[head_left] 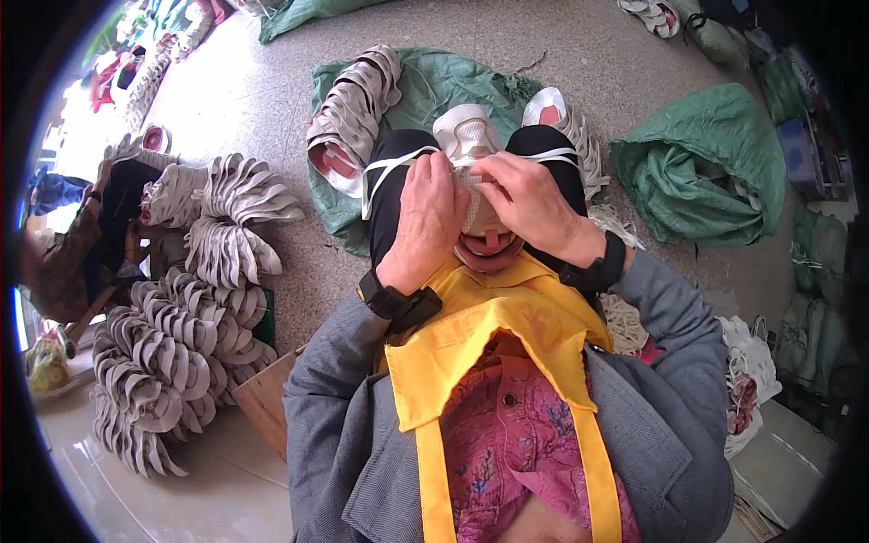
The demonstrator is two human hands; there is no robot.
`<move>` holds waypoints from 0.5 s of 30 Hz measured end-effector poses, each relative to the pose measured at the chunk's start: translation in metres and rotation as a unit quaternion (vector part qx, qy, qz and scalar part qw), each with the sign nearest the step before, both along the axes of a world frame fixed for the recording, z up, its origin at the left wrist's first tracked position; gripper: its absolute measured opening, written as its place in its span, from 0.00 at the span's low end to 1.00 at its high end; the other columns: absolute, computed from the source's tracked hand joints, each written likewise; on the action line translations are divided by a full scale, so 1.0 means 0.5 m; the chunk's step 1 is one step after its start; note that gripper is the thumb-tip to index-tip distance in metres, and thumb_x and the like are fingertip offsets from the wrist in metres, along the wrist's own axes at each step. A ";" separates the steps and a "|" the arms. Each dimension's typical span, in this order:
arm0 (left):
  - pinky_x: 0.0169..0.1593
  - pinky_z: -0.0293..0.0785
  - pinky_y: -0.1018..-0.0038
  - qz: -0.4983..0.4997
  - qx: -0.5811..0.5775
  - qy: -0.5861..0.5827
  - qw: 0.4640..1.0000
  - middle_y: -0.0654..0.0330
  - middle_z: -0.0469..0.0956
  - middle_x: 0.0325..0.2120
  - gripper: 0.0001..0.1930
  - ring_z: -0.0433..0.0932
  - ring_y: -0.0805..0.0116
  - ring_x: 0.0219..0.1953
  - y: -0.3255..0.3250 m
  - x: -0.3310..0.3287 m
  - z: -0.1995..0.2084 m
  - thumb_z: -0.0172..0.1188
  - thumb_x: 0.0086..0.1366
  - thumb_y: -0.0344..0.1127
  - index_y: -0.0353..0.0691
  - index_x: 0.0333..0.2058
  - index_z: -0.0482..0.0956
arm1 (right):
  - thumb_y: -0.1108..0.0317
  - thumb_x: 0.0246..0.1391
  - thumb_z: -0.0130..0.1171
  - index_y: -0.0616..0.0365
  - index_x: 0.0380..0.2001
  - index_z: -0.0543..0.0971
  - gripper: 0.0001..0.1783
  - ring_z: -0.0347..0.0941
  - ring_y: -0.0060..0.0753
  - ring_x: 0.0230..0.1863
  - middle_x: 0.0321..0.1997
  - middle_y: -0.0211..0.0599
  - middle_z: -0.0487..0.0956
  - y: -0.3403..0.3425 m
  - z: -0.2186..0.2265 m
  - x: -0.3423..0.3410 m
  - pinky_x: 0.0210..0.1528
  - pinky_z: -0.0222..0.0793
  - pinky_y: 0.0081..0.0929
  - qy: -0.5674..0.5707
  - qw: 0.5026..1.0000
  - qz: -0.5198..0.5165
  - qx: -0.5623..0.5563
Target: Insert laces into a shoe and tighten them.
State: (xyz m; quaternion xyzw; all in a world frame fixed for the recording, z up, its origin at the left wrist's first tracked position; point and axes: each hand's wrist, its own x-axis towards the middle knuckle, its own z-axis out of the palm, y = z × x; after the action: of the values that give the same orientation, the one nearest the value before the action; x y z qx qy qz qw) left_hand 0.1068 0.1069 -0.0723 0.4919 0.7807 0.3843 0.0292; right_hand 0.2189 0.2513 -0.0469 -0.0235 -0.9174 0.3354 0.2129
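A pale shoe upper (469,134) with a pink lining rests between my knees, its toe pointing away from me. My left hand (421,213) is closed at the left of its lacing area, and a white shoelace (385,166) runs from those fingers over my left knee in a loop. On the other side my right hand (539,204) pinches close above the shoe's middle. A white lace length stretches from it across my right knee. The fingers cover most of the eyelets, so the exact grip on the lace tips is hidden.
Stacked pale uppers (353,113) lie on a green sheet (434,77) ahead, with another stack (584,149) right of my knees. Large piles of uppers (172,344) stand at left beside another person (68,244). A green sack (701,163) sits at right; loose white laces (625,321) lie near my right arm.
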 end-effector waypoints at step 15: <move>0.45 0.70 0.54 0.002 0.056 0.006 0.998 0.44 0.71 0.35 0.07 0.72 0.41 0.41 0.005 -0.002 -0.015 0.54 0.62 0.23 0.32 0.39 0.68 | 0.68 0.57 0.60 0.61 0.31 0.78 0.07 0.80 0.53 0.35 0.32 0.46 0.78 -0.004 -0.038 -0.047 0.37 0.77 0.44 -0.030 0.997 -0.030 0.063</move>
State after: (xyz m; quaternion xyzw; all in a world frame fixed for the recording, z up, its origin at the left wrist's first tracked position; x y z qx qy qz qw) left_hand 0.1056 0.1094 -0.0798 0.4935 0.7592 0.4243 -0.0038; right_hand 0.1955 0.2494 -0.0660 -0.0473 -0.9417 0.2695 0.1959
